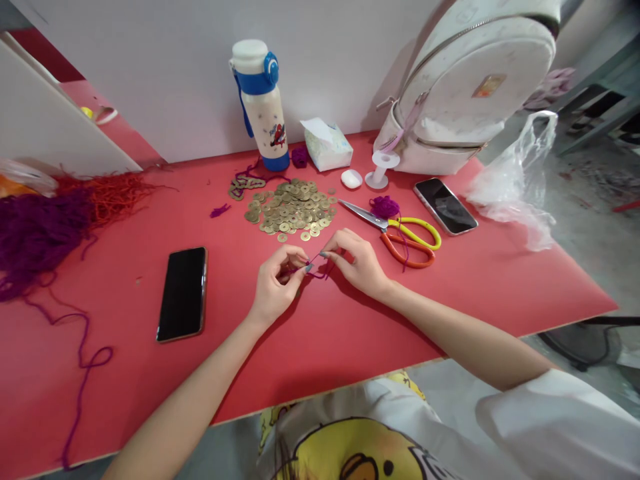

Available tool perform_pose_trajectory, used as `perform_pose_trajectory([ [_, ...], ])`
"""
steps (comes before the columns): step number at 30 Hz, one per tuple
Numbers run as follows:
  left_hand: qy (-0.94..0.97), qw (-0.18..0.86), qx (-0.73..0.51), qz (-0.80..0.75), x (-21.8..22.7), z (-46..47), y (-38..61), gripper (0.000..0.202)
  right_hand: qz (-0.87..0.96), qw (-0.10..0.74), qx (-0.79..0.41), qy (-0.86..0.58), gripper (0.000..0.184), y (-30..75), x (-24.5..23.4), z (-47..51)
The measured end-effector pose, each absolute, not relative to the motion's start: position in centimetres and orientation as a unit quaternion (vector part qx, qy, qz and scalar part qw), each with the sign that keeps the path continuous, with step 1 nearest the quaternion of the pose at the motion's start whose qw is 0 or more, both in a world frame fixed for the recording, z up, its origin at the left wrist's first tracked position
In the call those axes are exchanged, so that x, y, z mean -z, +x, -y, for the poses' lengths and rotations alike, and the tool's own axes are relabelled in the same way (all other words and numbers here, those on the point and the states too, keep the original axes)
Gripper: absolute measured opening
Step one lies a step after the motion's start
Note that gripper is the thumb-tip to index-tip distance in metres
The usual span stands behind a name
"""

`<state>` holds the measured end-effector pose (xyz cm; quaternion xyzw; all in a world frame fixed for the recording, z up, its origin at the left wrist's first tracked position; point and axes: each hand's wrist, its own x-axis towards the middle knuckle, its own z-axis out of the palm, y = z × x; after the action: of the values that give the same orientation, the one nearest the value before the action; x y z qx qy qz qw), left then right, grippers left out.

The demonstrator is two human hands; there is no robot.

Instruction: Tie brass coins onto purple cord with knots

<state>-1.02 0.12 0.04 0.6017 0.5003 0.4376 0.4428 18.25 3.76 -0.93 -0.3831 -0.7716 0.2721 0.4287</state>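
Over the red tabletop, my left hand [281, 280] pinches a purple cord [317, 275] between thumb and fingertips. My right hand [359, 261] grips another stretch of the same cord a little to the right, and the piece between them is drawn short. A small loop of cord hangs below the fingertips. Just beyond both hands lies a heap of brass-coloured coins [295, 207] with holes in their centres. Scissors [400, 233] with one yellow and one orange handle rest right of my right hand, and a small purple cord bundle [385, 206] touches their blades.
A phone [183, 293] lies left, another phone [445, 205] right. Behind stand a bottle [260, 107], a tissue pack [327, 147], a white spool [382, 170] and a backpack [470, 80]. Purple yarn [43, 233] piles at far left; a plastic bag [517, 187] sits at the right edge.
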Motion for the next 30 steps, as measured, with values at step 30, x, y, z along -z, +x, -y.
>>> perform_pose_trajectory([
  [30,0.539,0.510,-0.442,-0.504,0.24,-0.39,-0.60,0.013,0.776,0.492,-0.237,-0.316,0.013,18.72,1.22,-3.61],
])
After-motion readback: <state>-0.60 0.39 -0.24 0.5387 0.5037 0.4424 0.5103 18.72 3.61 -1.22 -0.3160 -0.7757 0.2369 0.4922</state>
